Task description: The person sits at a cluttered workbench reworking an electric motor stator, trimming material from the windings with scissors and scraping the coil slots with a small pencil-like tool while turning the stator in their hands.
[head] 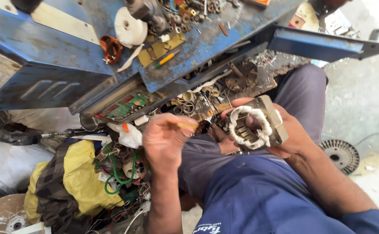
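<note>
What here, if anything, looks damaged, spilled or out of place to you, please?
The blue metal bench is badly chipped and rusted, with washers, rings and screws strewn loose over its lower shelf. A tangle of wires spills beside the yellow cloth. The motor stator in the right hand looks intact.

The left hand (165, 141) is curled into a pinching grip, back upward, forearm running down toward the body. The right hand (280, 130), beside that grip, is cupped, fingers wrapped, thumb inside.
</note>
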